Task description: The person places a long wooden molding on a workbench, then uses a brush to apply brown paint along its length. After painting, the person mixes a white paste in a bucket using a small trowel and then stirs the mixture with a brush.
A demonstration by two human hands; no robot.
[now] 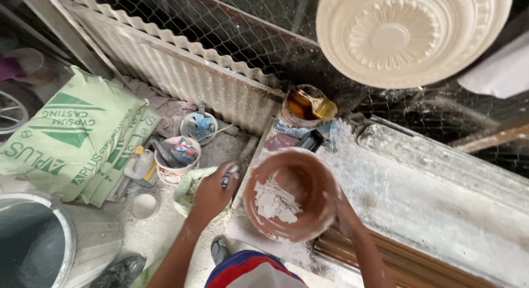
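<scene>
The person's left hand is curled closed around a small dark tool with a purple handle, whose tip points toward the rim of a round brown rubber mixing bowl. The bowl sits at the near left corner of a plaster-crusted white workbench and holds broken white flakes of dried plaster on its bottom. The right hand presses against the bowl's right outer wall, fingers wrapped along it; how firmly it grips cannot be told, since the bowl hides the fingertips.

At the bench's far left corner stands a rusty tin of amber liquid with a yellow-handled brush lying across it. Above the bench hangs a round white plaster ceiling medallion with a flower pattern.

On the floor to the left lie stacked pale green sacks of gypsum, a small white plastic bucket of tools, a second small bucket holding blue cloth, and a large grey metal drum at the near left. A corrugated metal sheet leans along the wire fence behind them.
</scene>
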